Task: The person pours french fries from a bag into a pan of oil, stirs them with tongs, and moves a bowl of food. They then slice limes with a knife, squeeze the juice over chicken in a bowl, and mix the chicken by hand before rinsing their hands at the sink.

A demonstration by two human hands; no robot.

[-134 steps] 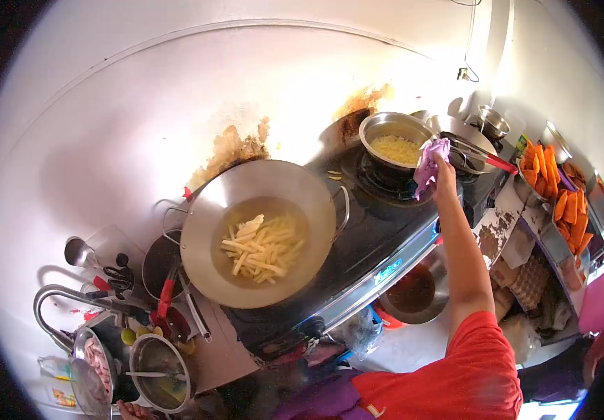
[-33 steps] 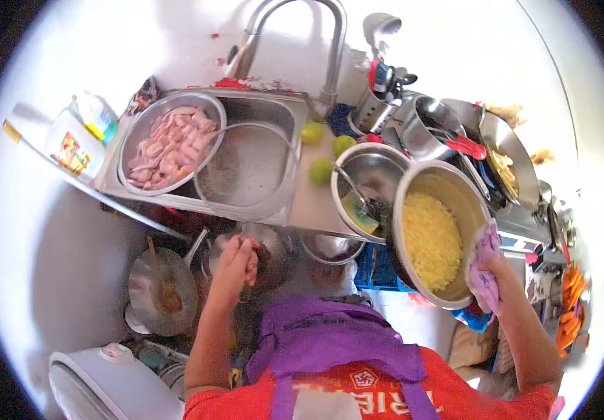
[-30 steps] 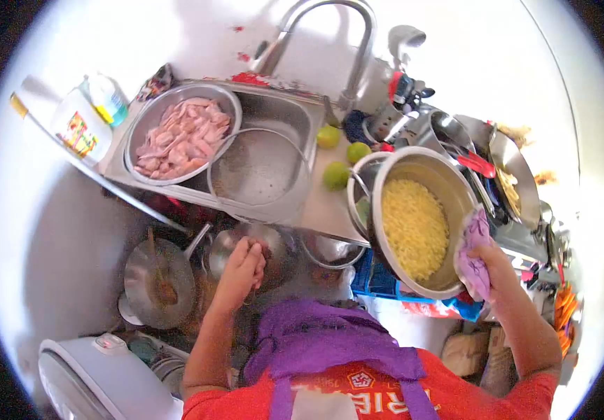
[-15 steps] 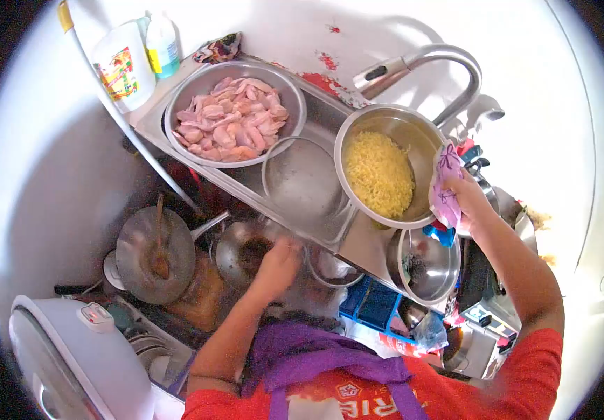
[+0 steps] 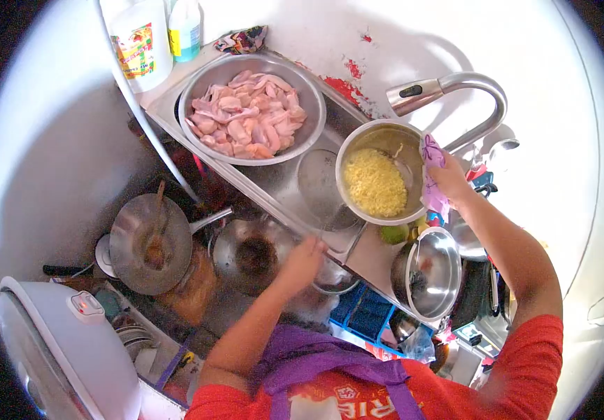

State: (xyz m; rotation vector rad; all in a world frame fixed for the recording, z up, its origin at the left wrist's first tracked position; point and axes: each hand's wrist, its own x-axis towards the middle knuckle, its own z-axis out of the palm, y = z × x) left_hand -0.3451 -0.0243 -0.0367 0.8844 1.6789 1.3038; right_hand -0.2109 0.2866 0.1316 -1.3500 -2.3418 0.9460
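My right hand (image 5: 450,183) is closed on the rim of a steel bowl (image 5: 414,155), with a pink-purple cloth (image 5: 431,175) between hand and metal. The bowl is tilted and holds a heap of small yellow noodle-like pieces (image 5: 377,183). A shiny utensil seems to lie in it too, hard to make out. Over the edge between the blackened wok (image 5: 254,253) and the sink (image 5: 274,183), my left hand (image 5: 304,264) has curled fingers; whether anything is in them is hidden. A round mesh-like disc (image 5: 326,189) lies in the sink, partly behind the bowl.
A large basin (image 5: 309,80) of raw chicken pieces (image 5: 246,115) rests across the sink, near the faucet (image 5: 424,94). Another wok with a wooden spatula (image 5: 156,241) sits left. A steel pot (image 5: 435,276), a green fruit (image 5: 394,234) and a blue crate (image 5: 361,311) are at the right.
My left hand has moved right, from over the wok toward the sink's edge. The view has shifted, and the bowl now sits over more of the disc, uncovering the green fruit.
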